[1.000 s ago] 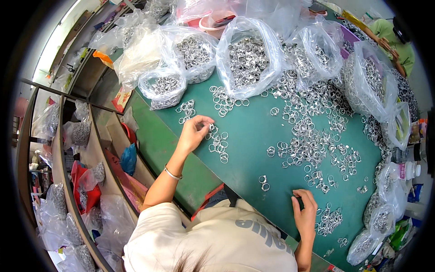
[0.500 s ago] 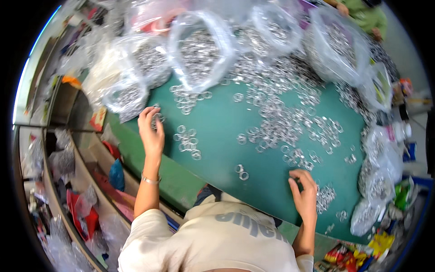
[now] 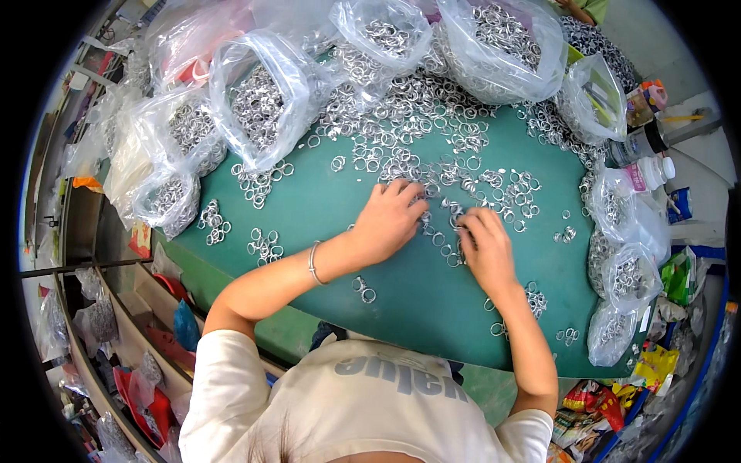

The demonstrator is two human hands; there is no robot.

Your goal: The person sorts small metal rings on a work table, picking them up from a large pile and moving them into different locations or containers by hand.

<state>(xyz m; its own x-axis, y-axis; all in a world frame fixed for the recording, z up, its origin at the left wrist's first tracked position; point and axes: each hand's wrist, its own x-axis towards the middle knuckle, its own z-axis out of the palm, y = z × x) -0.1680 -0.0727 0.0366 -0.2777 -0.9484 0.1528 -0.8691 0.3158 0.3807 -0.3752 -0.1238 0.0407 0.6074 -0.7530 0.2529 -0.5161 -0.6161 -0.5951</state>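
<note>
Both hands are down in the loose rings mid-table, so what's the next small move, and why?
Probably pinch one ring free: the left hand and right hand both rest on the scattered metal rings on the green table, fingers curled among them; neither visibly grips one yet.

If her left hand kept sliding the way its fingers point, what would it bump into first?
Probably the loose metal rings scattered just beyond the left hand on the green table; farther on lies a clear bag of rings, though depth is unclear.
</note>
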